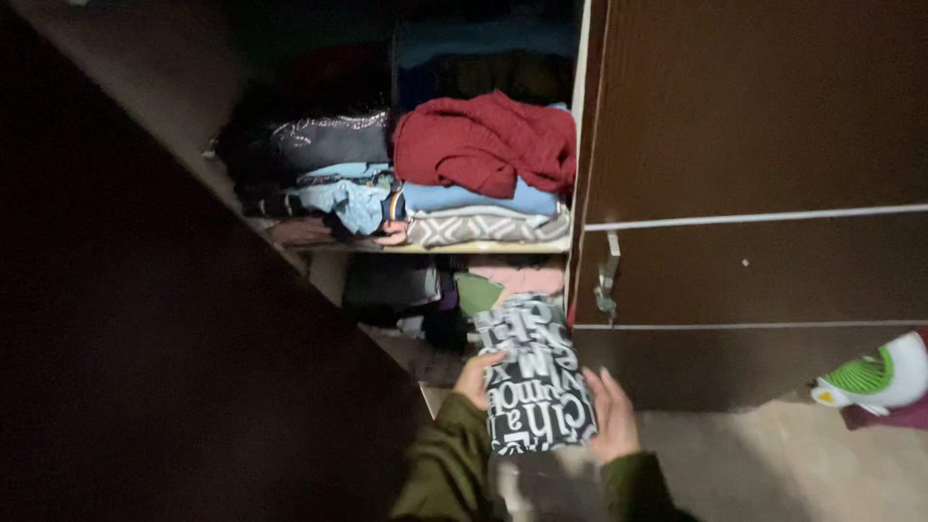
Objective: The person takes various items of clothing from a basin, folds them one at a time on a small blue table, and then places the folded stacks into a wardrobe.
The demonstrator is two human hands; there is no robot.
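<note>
A folded black cloth with white lettering (535,382) is held flat between both my hands in front of an open wardrobe. My left hand (477,380) grips its left edge and my right hand (613,416) presses its right edge. Both arms wear olive-green sleeves. The cloth's far end points toward the lower shelf (435,319), which holds dark, green and pink folded clothes. Above, on the upper shelf (483,247), a dark red garment (486,143) lies on top of a stack of blue and patterned folded clothes.
The wardrobe's open dark door (145,319) fills the left side. A closed brown door (764,193) with a metal handle (606,285) stands to the right. A white and green object (880,375) lies on the floor at the far right.
</note>
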